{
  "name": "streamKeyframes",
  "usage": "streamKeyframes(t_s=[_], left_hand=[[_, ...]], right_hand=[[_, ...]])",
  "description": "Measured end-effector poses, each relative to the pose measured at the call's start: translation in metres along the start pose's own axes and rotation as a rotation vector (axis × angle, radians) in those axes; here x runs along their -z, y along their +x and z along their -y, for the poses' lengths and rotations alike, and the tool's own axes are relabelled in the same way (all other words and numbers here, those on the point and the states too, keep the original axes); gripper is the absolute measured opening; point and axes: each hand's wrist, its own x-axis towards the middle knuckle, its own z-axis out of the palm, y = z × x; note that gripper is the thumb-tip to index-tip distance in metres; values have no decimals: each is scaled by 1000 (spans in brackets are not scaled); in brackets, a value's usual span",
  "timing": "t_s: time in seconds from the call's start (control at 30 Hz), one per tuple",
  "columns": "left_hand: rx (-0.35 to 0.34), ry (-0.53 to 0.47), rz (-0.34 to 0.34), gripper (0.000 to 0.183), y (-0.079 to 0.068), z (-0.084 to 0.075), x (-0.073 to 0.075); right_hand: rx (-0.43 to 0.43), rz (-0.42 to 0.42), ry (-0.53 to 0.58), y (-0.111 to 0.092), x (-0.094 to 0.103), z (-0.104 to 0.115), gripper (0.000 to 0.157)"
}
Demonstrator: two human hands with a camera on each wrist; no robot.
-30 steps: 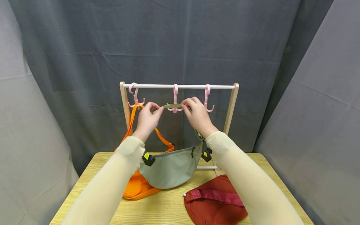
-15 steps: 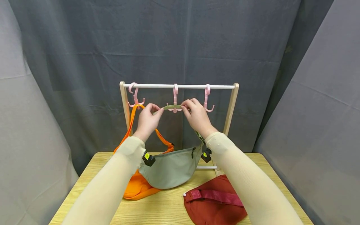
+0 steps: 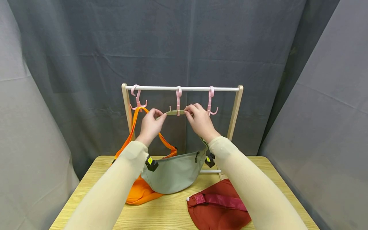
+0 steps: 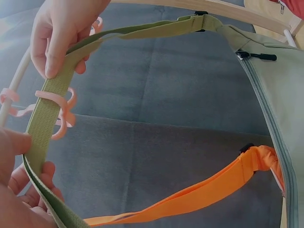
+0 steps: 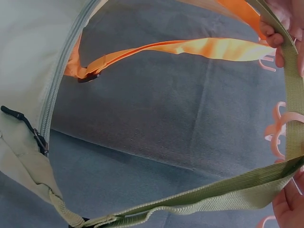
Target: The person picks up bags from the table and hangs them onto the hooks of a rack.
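Holds the strap (image 3: 172,112) pinched in left hand (image 3: 150,124) and right hand (image 3: 199,121), one either side of the hook (image 3: 178,95), apparently to spread the span between, with the bag (image 3: 175,174) below the grip.

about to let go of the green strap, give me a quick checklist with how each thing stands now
1. Both hands on the green strap: ok, left hand and right hand pinch it either side of the middle hook.
2. Strap behind the hook's front prong: ok, the prong crosses in front of it.
3. Hook bearing the weight of the green bag: cannot tell, both hands hold the strap.
4. Orange strap on the left hook: ok.
5. Green bag free of the orange bag: cannot tell, it overlaps it in the head view.
6. Red bag out of the way: ok, apart on the table.
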Motion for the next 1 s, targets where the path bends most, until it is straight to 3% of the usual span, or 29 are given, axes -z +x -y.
streamKeyframes(t_s=[0.3,0.67,1.0], left_hand=[[-3,30,19,28,-1,8,-2],[-18,46,40,25,-2,13,-5],[-35,51,67,24,-3,18,-7]], right_hand=[[36,-19,3,-2,-4,-3,12],[-9,41,26,-4,-8,-4,15],[3,41,26,-7,-12,-7,17]])
